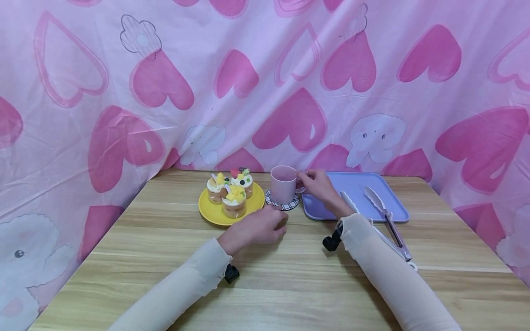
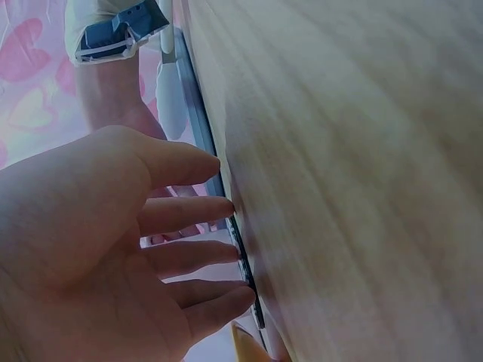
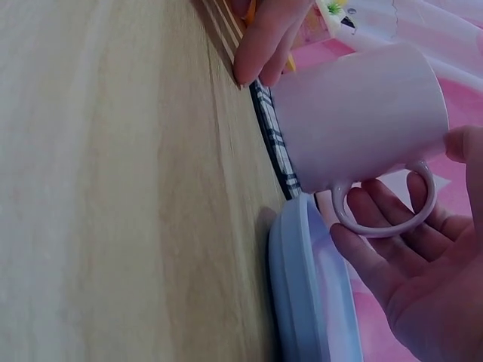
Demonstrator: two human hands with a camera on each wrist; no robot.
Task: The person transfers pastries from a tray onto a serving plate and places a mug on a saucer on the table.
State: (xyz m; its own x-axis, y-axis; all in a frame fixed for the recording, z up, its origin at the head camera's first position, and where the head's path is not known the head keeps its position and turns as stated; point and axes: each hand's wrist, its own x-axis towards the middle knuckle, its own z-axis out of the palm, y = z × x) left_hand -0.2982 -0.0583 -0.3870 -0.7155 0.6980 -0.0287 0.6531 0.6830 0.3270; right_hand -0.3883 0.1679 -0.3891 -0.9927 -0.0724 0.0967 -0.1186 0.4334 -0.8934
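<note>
A pink mug (image 1: pixel 283 185) stands upright on a black-and-white checked coaster (image 1: pixel 294 202). At its handle is my right hand (image 1: pixel 318 186); in the right wrist view the mug's handle (image 3: pixel 386 228) lies in front of loosely bent fingers, the thumb tip right at the mug's rim. My left hand (image 1: pixel 267 225) reaches to the coaster's near edge. Its fingers (image 2: pixel 185 217) are extended and spread in the left wrist view, tips at the dark edge of the coaster (image 2: pixel 243 260).
Left of the mug, a yellow plate (image 1: pixel 205 212) carries three dessert cups (image 1: pixel 234 207) topped with fruit. A blue tray (image 1: pixel 393 200) on the right holds metal tongs (image 1: pixel 385 212), partly behind the right forearm. A pink heart-patterned cloth (image 1: pixel 265 92) hangs behind the wooden table (image 1: pixel 285 285).
</note>
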